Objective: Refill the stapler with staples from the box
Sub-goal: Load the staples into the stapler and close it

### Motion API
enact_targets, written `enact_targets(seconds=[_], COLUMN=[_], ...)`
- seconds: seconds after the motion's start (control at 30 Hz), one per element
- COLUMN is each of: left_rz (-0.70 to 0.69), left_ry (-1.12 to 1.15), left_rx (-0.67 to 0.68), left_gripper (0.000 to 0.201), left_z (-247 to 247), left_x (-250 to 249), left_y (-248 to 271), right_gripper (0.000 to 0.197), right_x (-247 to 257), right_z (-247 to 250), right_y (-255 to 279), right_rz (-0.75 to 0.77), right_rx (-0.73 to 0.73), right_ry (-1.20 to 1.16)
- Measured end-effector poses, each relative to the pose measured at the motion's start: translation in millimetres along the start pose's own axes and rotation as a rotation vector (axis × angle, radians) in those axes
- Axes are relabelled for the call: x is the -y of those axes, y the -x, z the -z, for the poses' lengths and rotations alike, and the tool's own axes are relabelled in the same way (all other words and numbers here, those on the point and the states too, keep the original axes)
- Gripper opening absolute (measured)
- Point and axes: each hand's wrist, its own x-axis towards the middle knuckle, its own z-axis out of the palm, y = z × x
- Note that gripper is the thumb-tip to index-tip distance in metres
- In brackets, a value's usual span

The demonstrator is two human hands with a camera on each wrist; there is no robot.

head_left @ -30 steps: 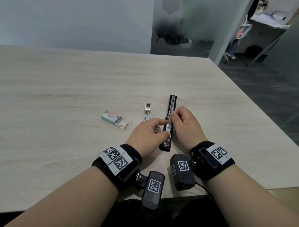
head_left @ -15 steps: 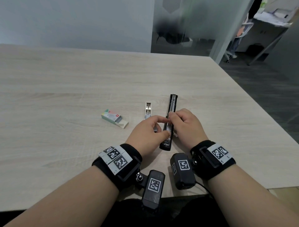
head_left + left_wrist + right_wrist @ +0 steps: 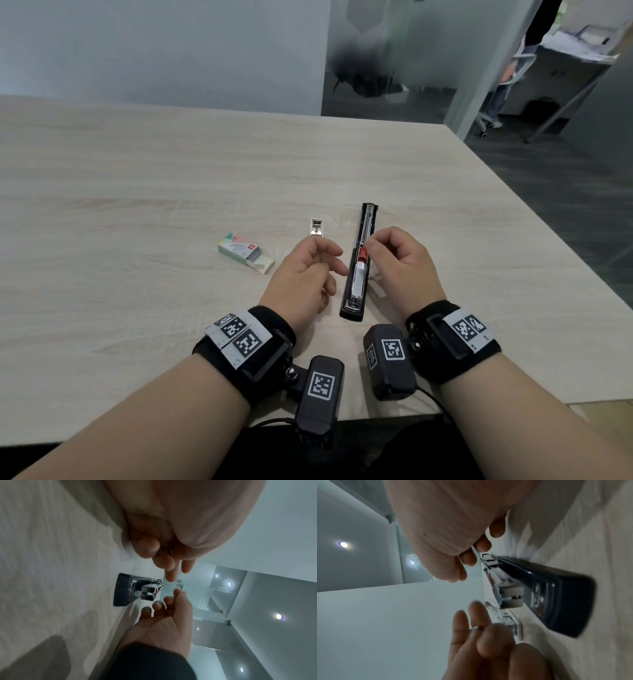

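Note:
A black stapler (image 3: pixel 356 291) lies opened flat on the table, its metal magazine facing up and a red pusher (image 3: pixel 363 254) showing midway along it. My left hand (image 3: pixel 337 262) hovers just left of it, fingers loosely curled and holding nothing. My right hand (image 3: pixel 372 246) is on the stapler's right, its bent fingertips beside the red pusher; whether they touch it is unclear. The staple box (image 3: pixel 239 250) lies open further left, grey staples showing at its mouth. The left wrist view shows the stapler (image 3: pixel 123 589) end-on, and the right wrist view shows the stapler (image 3: pixel 556 595) from the side.
A small silver metal piece (image 3: pixel 317 226) lies on the light wooden table (image 3: pixel 137 205) between the box and the stapler. The table's right edge (image 3: pixel 534 219) drops to a dark floor. A glass partition and an office chair stand beyond.
Both hands were pinching the stapler's magazine; now they have let go. The left hand has drawn off to the left, and the red pusher is uncovered.

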Motion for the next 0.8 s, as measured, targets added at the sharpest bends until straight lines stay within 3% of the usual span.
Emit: enact_targets(seconds=[0.2, 0.37, 0.57, 0.8], left_rz=[0.016, 0.023, 0.022, 0.03], left_ry=[0.136, 0.13, 0.076, 0.067], left_rx=[0.072, 0.088, 0.144, 0.158], left_gripper=[0.012, 0.007, 0.013, 0.027], left_z=[4.5, 6.9, 10.9, 8.8], left_x=[-6.1, -5.2, -3.8, -3.7], left_y=[1.3, -0.2, -3.0, -2.0], right_gripper=[0.009, 0.024, 0.026, 0.014], right_x=[-0.3, 6.6, 9.9, 8.8], right_z=[-3.5, -8.8, -7.4, -7.7], right_y=[7.9, 13.1, 12.8, 13.2], right_rz=[0.231, 0.369, 0.432, 0.324], right_rx=[0.054, 0.086, 0.11, 0.174], right_ry=[0.072, 0.158, 0.139, 0.137])
